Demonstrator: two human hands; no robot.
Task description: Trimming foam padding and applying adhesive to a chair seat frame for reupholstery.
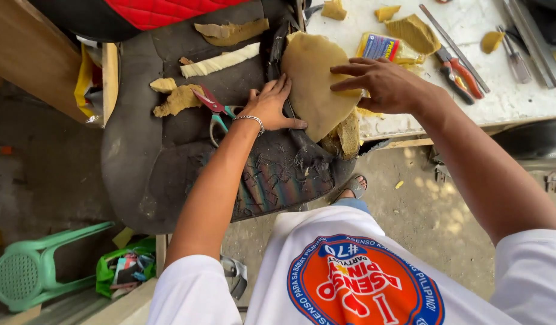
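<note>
The tan foam piece (311, 78) is best pressed flat onto the worn seat cushion (169, 150) edge, with the left hand (271, 107) and right hand (383, 84) kept open and spread, gripping nothing.

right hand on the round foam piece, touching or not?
Touching. The head view shows the right hand spread flat on the round tan foam piece, fingers overlapping its right edge with no gap; the left hand presses beside it.

The right hand (383, 84) covers part of the round yellow foam pad (311, 81), the left hand (269, 108) hides one handle of the scissors (216, 114), the red cushion (163, 11) and the desk (501, 96) run past the top edge, and the foot (352, 188) shows only partly behind the seat cover (169, 162).
</note>
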